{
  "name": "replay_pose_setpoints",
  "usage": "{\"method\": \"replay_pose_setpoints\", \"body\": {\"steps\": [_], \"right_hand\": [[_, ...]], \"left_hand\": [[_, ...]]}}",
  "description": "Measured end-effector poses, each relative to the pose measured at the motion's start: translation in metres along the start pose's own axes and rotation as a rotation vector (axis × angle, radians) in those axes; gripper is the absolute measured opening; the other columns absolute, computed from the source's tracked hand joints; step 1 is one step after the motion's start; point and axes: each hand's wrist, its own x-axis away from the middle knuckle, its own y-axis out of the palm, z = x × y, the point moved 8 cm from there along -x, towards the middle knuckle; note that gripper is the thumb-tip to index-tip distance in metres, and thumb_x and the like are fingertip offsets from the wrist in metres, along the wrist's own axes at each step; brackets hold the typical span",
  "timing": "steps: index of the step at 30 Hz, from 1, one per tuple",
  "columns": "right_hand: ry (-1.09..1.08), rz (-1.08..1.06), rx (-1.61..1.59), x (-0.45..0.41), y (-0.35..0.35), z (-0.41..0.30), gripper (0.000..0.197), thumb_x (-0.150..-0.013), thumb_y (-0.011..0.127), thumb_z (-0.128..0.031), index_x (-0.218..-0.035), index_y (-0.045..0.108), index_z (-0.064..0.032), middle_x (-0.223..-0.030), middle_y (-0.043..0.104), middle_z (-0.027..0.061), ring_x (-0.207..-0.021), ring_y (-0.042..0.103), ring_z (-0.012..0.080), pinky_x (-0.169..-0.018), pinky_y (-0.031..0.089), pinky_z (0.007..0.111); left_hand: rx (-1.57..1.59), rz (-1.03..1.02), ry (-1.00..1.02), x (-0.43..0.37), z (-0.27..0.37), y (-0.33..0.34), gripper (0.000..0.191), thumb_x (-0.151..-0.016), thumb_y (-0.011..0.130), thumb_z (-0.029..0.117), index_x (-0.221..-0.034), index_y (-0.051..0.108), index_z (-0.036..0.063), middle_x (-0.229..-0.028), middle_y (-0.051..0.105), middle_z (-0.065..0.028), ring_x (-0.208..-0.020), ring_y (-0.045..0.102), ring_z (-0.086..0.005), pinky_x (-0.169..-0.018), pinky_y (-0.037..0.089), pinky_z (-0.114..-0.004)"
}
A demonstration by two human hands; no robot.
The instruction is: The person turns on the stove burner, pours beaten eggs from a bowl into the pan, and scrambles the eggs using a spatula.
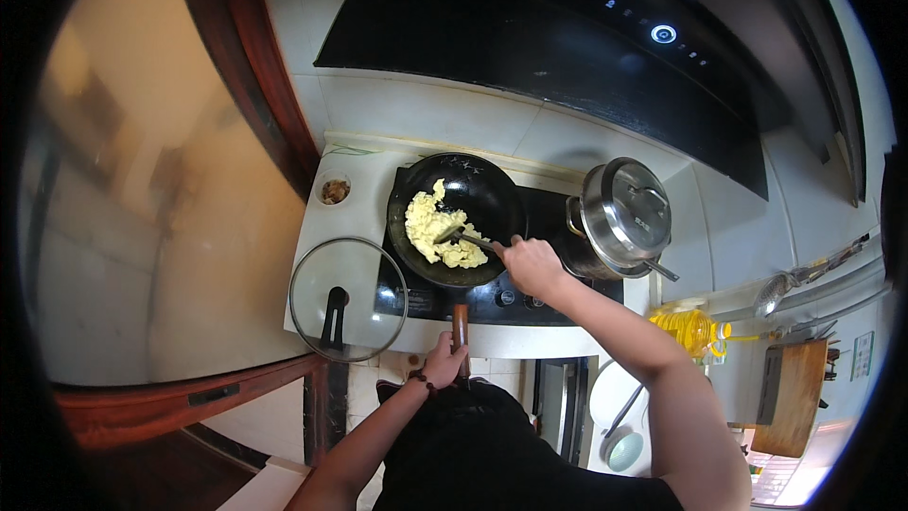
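A dark wok (489,191) sits on the left part of the black gas stove (425,304). My left hand (445,363) is wrapped around its wooden handle (460,323), which points towards my body. Pale yellow scrambled eggs (423,218) lie in the left and lower part of the wok. My right hand (530,266) grips the handle of a spatula (477,240) that reaches in from the right. The spatula's head rests among the eggs and is partly hidden by them.
A glass lid (312,277) with a black handle lies at the counter's left. Behind it is a small bowl of brown food (335,191). Right of the wok stands a lidded steel pot (624,216). Yellow oil bottle (684,330), white plate (610,397) and range hood (539,50) surround my right arm.
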Motion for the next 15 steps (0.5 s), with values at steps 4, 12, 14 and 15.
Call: {"method": "replay_pose_setpoints", "body": {"steps": [4, 12, 14, 15], "right_hand": [[0.086, 0.051, -0.117, -0.012, -0.015, 0.011, 0.020, -0.088, 0.063, -0.011, -0.105, 0.073, -0.0058, -0.094, 0.070, 0.0175, -0.082, 0.074, 0.0324, -0.068, 0.060, 0.042], [0.055, -0.012, 0.001, -0.012, 0.010, 0.015, 0.021, -0.097, 0.055, -0.014, -0.104, 0.073, -0.0063, -0.098, 0.073, 0.0157, -0.088, 0.076, 0.0301, -0.072, 0.061, 0.040], [0.023, -0.081, 0.042, 0.002, 0.004, 0.030, 0.021, -0.097, 0.055, -0.014, -0.107, 0.072, -0.0056, -0.097, 0.073, 0.0160, -0.089, 0.075, 0.0303, -0.072, 0.060, 0.041], [0.015, -0.130, 0.064, 0.011, 0.002, 0.034, 0.021, -0.097, 0.055, -0.015, -0.107, 0.072, -0.0057, -0.096, 0.073, 0.0160, -0.090, 0.075, 0.0304, -0.073, 0.060, 0.042]], "left_hand": [[-0.032, -0.020, -0.018, 0.004, 0.006, -0.002, 0.045, -0.102, 0.063, 0.030, -0.132, 0.043, 0.0030, -0.110, 0.070, -0.0199, -0.099, 0.072, -0.0309, -0.086, 0.057, -0.042], [0.093, -0.060, -0.025, 0.011, 0.020, -0.003, 0.041, -0.102, 0.062, 0.029, -0.129, 0.043, 0.0041, -0.103, 0.072, -0.0162, -0.088, 0.074, -0.0305, -0.077, 0.059, -0.043], [0.059, -0.036, -0.032, 0.006, 0.004, -0.003, 0.042, -0.102, 0.062, 0.030, -0.130, 0.043, 0.0042, -0.105, 0.072, -0.0176, -0.090, 0.074, -0.0319, -0.078, 0.058, -0.043], [0.019, -0.021, -0.041, 0.006, 0.005, -0.004, 0.043, -0.102, 0.062, 0.031, -0.130, 0.043, 0.0044, -0.106, 0.072, -0.0191, -0.092, 0.073, -0.0333, -0.080, 0.058, -0.044]]}}
